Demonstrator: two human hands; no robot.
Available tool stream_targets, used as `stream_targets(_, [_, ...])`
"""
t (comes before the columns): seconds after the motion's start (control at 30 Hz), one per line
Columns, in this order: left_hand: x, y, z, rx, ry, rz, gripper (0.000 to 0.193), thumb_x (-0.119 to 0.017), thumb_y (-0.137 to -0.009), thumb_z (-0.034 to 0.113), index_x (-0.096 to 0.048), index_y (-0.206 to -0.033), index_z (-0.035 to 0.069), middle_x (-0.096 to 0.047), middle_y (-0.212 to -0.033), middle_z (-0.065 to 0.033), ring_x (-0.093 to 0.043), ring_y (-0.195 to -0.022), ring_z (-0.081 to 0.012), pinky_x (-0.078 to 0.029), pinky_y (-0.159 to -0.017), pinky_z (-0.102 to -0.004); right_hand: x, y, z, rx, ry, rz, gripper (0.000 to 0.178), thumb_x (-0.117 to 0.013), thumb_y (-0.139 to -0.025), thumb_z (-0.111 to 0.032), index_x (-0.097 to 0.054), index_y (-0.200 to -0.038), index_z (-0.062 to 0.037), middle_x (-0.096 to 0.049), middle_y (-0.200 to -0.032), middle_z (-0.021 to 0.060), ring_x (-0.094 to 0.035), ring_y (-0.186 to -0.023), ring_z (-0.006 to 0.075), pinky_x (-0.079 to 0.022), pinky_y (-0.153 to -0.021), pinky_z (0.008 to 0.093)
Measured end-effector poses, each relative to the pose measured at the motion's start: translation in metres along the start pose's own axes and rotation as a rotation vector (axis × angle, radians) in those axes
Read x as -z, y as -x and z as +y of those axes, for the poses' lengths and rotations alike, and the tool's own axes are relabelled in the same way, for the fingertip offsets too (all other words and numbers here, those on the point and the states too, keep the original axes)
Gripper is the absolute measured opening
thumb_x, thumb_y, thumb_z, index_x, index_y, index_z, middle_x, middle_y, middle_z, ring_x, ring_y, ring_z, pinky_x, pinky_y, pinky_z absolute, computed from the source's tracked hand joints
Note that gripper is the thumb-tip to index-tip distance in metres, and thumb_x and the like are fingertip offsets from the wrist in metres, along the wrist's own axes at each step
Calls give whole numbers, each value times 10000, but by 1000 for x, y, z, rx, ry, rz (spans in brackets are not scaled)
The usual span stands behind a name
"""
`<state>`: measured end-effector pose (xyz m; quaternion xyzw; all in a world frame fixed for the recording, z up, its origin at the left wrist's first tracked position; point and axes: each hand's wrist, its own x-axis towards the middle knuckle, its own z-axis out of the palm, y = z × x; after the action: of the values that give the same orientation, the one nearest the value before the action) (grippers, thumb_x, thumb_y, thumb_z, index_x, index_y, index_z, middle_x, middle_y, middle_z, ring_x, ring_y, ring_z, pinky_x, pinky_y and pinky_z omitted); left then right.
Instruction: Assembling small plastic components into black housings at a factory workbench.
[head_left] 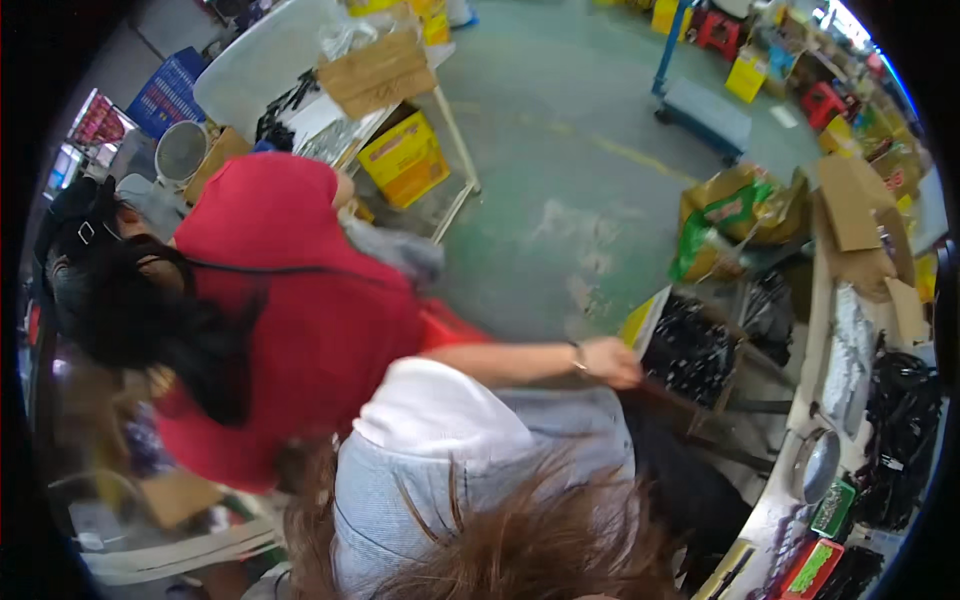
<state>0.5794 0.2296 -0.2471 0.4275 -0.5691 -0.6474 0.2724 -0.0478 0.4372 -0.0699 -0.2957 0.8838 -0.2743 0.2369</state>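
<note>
My left arm reaches from a white sleeve across my denim overalls toward the right. My left hand, with a band at the wrist, is closed at the near left corner of an open carton. The fingers look wrapped over its edge, though they are partly hidden and a little blurred. Inside the carton lie many small black parts. My right hand does not show. Loose hair hangs over the lower middle of the view.
Close on my left is a person in a red shirt. Along the right runs a workbench with black parts, a green tray and a red tray. A sack stands beyond the carton; a blue trolley is farther off.
</note>
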Motion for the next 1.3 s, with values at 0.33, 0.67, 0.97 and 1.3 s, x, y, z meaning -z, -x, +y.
stream_targets(0.33, [88, 191, -202, 755, 313, -590, 307, -612, -887, 149, -635, -1165, 22, -649, -1136, -111, -597, -1073, -238, -471, -955, -400, -20, 49, -48, 396, 456, 343, 440, -692, -870, -272, -538, -1265, -150, -577, -1185, 181, -563, -1056, 290, -471, -874, 452])
stream_targets(0.67, [-12, -56, 129, -150, 88, -94, 125, -670, -875, 84, -679, -957, -11, -704, -838, -81, -688, -774, -139, -556, -712, -257, -63, 51, -94, 467, -217, 221, 302, -635, -898, -93, -605, -1175, 25, -631, -1015, 71, -597, -900, 130, -500, -814, 265])
stream_targets(0.97, [-272, -271, 306, -1094, -694, -391, 156, -640, -789, 219, -733, -874, 129, -706, -825, -89, -677, -751, -247, -535, -690, -357, -79, 99, -82, 319, -523, 424, 270, -695, -848, -21, -649, -1111, 22, -637, -868, 10, -612, -778, 63, -493, -710, 203])
stream_targets(1.3, [-424, -362, 291, -983, -1353, -501, 139, -636, -734, 156, -698, -798, 50, -689, -852, -195, -676, -783, -360, -533, -674, -438, -82, 169, -47, 169, -503, 681, 240, -702, -818, -21, -674, -1056, -8, -634, -871, -10, -572, -751, 57, -466, -687, 207])
